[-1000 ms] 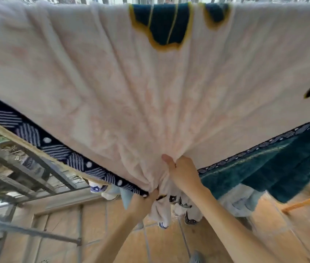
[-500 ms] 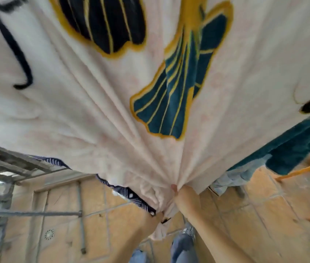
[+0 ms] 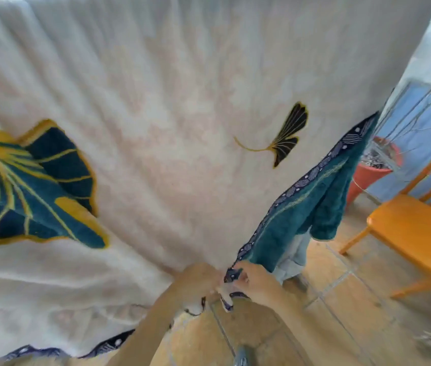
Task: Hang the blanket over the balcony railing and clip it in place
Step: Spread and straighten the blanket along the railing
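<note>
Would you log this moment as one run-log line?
blanket: hanging, spread | left hand: grips bunched edge | right hand: pinches navy border | clips: none seen

A person's left hand and right hand are bare, with only a few pale fingernails picked out through the motion blur. The left forearm and right forearm are uncovered down to the picture's lower edge. Between them, at the bottom edge, a grey-blue shape may be a trouser leg or a shoe; it is too blurred to tell.
</note>
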Action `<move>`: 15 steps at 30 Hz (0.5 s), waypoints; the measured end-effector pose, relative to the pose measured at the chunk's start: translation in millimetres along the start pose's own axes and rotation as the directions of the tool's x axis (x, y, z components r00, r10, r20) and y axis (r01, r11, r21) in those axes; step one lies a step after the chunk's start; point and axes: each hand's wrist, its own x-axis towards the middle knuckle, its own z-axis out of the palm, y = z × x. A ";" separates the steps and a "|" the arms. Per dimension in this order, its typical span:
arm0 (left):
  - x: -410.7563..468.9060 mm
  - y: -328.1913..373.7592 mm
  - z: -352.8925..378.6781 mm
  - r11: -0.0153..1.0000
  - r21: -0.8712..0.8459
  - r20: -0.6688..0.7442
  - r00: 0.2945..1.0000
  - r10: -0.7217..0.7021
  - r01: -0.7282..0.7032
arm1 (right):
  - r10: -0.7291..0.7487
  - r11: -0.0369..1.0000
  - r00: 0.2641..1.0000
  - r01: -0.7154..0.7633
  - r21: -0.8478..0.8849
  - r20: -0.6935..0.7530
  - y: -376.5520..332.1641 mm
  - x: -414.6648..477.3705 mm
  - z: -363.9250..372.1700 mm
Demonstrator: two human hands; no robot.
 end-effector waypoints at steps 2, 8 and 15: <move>2.3 37.4 5.7 0.993 0.039 -0.048 0.993 0.109 -0.107 | 0.050 0.998 0.996 -0.047 0.035 -0.080 21.6 2.4 -29.8; 10.7 106.2 19.8 0.976 -0.006 0.036 0.976 0.217 -0.217 | 0.187 0.967 0.957 -0.140 0.211 -0.223 53.3 16.3 -87.3; 43.9 120.4 7.8 0.966 0.031 -0.005 0.966 0.258 -0.258 | 0.211 0.963 0.944 -0.157 0.218 -0.255 49.0 60.6 -142.5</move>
